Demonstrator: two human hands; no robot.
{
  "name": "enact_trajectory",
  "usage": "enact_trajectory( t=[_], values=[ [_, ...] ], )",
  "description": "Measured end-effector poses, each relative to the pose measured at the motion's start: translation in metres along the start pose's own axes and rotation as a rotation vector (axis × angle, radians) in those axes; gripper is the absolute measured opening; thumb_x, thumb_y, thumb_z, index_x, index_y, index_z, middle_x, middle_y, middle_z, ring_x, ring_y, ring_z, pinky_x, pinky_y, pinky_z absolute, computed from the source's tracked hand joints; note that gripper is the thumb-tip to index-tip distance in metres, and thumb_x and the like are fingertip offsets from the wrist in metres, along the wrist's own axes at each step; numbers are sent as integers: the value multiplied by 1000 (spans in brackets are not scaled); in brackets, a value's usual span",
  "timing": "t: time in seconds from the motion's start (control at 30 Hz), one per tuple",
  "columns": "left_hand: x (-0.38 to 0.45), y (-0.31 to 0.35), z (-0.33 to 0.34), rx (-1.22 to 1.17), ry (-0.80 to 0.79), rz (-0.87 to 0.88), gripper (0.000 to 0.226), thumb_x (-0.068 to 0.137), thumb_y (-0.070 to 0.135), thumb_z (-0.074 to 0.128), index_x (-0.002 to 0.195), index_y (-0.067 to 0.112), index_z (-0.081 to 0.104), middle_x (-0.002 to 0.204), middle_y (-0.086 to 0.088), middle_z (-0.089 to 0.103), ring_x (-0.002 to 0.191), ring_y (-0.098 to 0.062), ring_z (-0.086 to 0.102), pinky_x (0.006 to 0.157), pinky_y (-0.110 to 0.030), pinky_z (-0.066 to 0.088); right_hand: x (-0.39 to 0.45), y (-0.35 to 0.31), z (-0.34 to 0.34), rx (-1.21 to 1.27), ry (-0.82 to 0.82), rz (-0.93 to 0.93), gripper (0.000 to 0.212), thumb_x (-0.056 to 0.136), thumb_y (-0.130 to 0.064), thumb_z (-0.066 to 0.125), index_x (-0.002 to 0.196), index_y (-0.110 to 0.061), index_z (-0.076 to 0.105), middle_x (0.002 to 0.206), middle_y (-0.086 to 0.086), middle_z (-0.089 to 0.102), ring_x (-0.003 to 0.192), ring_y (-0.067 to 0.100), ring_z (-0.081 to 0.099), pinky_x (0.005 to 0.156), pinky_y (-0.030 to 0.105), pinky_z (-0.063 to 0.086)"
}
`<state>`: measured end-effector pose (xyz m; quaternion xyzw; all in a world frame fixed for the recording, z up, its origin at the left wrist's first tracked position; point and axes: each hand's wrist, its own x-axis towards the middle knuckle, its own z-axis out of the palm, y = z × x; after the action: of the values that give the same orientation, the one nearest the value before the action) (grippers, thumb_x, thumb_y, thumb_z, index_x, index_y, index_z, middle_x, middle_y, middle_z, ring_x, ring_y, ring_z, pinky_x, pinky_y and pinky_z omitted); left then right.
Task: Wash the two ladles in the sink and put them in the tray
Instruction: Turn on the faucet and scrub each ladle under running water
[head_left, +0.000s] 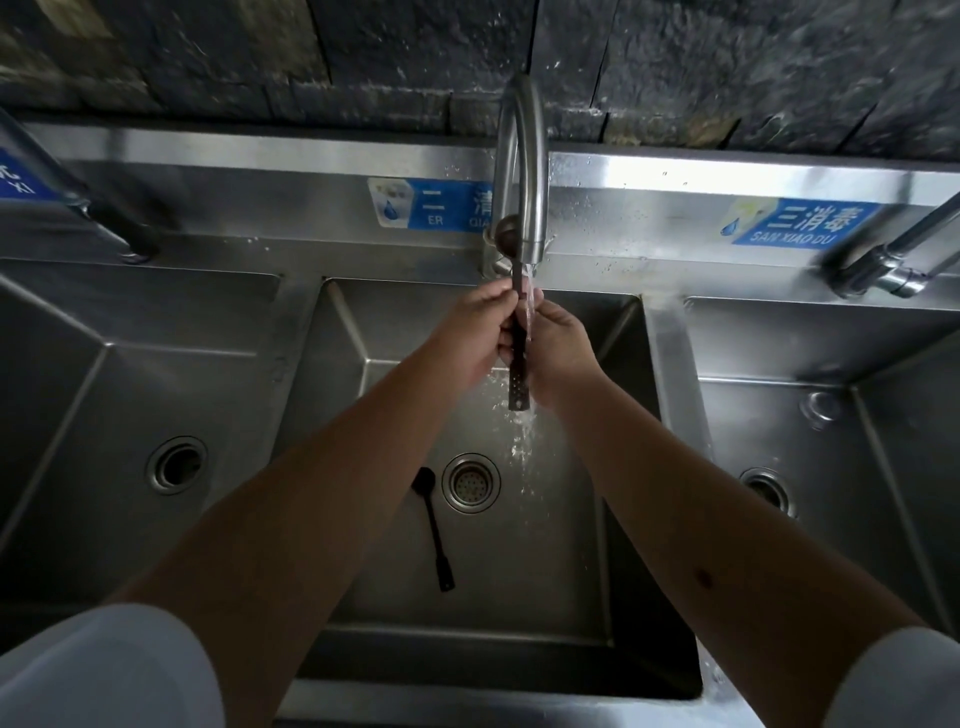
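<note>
**Rinsing one ladle under the tap, the other lying in the basin**

Gripping a dark ladle (518, 358) between them, the left hand (470, 338) and right hand (558, 348) hold it upright over the middle sink (363, 332), fingers closed around its handle. The handle's perforated end points down; the bowl sits up by the spout of the faucet (522, 166), partly hidden behind it. Water (525, 431) runs down along the handle and splashes on the basin floor near the drain strainer (470, 483). On that floor, just left of the strainer, lies the second ladle (432, 525), flat, its bowl toward the back wall. Basins to the left (104, 395) and right (841, 415) each show only a drain.
</note>
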<state>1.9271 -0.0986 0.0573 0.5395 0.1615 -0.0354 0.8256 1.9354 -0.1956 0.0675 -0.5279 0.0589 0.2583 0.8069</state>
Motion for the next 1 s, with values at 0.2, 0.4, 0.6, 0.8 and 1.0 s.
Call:
enact_trajectory(
  t=[0.2,0.4,0.6,0.8,1.0],
  values=[
    [-13,-29,-5,-27,46,-77,29,96,12,47,88,20,74,87,-1,75,67,-18,61,48,-25,40,-21,22,-13,-41,73,59,16,100,-10,51,99,-2,65,67,8,61,53,13,58,49,23,48],
    [-50,-88,-15,-47,-8,-278,14,90,16,59,86,11,72,83,-12,69,59,-21,64,38,-26,44,-74,70,-47,-259,186,184,12,92,-3,59,96,-10,69,61,7,63,47,12,55,43,25,45],
    [-88,-121,-19,5,-20,-373,14,91,16,58,85,9,69,73,-12,66,44,-18,51,37,-26,41,-113,101,-73,-147,182,359,18,96,-15,57,105,-14,72,74,9,69,59,17,62,54,29,51],
    [-104,-125,-18,-23,36,-372,17,94,9,51,100,8,67,84,-6,72,56,-21,54,41,-27,42,-126,112,-84,-54,158,417,19,96,-13,56,104,-7,72,80,13,71,63,18,64,60,31,51],
    [-85,-95,-13,30,45,-304,19,96,13,50,101,15,68,75,-6,66,48,-11,52,47,-25,39,-94,90,-68,-13,140,262,24,93,0,55,110,-4,71,90,19,72,73,23,68,67,32,54]
  ],
)
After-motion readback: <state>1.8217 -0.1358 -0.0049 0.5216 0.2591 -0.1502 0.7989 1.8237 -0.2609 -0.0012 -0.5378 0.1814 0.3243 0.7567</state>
